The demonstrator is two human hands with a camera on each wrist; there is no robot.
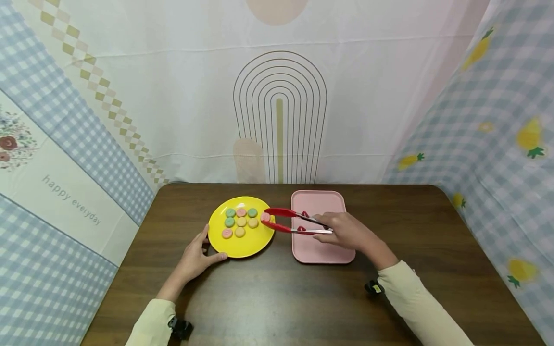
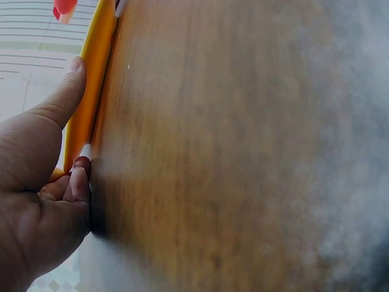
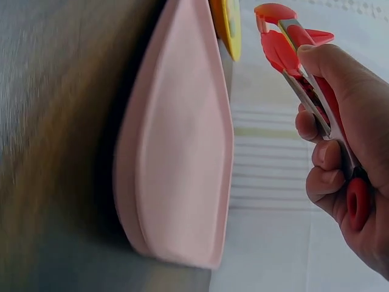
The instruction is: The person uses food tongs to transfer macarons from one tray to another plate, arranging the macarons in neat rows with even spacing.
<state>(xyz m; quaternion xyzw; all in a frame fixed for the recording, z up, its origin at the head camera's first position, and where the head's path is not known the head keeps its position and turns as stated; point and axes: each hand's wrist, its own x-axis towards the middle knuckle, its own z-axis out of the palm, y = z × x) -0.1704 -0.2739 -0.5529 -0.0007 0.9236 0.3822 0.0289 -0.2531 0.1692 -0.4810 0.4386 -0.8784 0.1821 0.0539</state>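
Observation:
My left hand (image 1: 195,257) holds the near-left rim of a round yellow plate (image 1: 255,246), the thumb along the front edge and the fingers at the left side. In the left wrist view the curled fingers (image 2: 79,182) meet the plate's edge. Small round macaron-like pieces in pink, green and cream (image 1: 241,221) lie on the plate. Red-tipped metal tongs (image 1: 283,228) are gripped in my right hand (image 1: 344,231). Between their tips, over the plate's right rim, is a pink macaron-like piece (image 1: 265,217). The tongs and right hand pass above a pink rectangular tray (image 1: 322,252).
The tray stands just right of the plate, with a narrow gap of wooden table (image 1: 277,293) between them. A patterned cloth (image 1: 195,110) hangs behind the table, and checked cloths (image 1: 497,168) hang at both sides. A small black device (image 1: 180,328) sits at each wrist.

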